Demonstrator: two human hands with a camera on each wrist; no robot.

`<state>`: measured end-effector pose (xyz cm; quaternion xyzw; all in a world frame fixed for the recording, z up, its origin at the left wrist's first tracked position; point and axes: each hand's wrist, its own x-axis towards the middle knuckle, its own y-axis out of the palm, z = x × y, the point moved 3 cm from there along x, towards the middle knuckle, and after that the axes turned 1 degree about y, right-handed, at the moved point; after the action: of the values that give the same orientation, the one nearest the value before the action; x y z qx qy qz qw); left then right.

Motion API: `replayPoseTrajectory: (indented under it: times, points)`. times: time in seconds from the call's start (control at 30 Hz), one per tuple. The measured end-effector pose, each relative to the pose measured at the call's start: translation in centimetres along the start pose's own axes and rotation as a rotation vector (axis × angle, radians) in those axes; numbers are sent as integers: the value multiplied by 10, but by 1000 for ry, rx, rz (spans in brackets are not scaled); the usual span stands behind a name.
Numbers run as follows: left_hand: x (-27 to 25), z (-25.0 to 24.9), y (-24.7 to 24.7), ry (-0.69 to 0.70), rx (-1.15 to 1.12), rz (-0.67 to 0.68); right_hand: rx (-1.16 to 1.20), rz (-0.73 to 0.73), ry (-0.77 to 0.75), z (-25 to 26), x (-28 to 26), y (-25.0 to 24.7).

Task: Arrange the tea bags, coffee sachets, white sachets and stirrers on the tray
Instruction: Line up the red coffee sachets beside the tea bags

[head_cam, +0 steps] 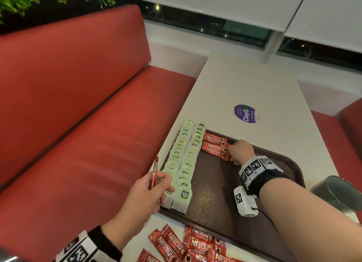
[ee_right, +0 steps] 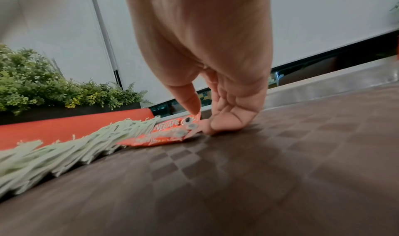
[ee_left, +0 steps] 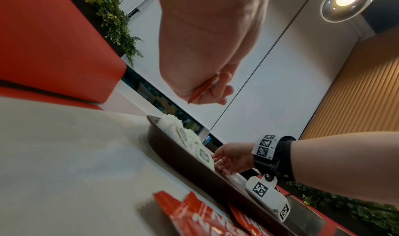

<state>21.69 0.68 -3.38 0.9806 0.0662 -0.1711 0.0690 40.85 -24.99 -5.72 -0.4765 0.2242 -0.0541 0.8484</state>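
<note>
Four coffee sachets (head_cam: 215,146) lie crosswise, cup-ends touching right hand (head_cam: 240,151).

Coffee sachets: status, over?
Right hand pressing sachets on tray. Left hand grips one sachet. More sachets off tray. Nothing blocking.

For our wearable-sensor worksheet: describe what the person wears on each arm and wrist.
Both forearms are bare, without sleeves. The right wrist carries a black strap, a white band of square black-and-white markers, and a white camera block with its own marker and a thin black cable. The left wrist has a similar black strap and marker band.
</note>
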Motion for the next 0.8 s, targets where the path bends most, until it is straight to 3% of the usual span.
replayPoseTrajectory:
  times: [0.13,0.2,0.27,0.43,0.8]
  points:
    - [1,1,-2,-2,11,4,-106,-93,-229,0,-12,-4]
    - [0,2,-1,-8,13,6,-211,-54,-376,4,-17,0]
    - [0,3,0,-10,18,6,-374,15,-430,6,-17,6]
    - [-1,4,0,-16,21,5,-525,28,-469,15,-19,8]
    - [-1,5,-1,-21,6,-16,-439,57,-439,17,-13,8]
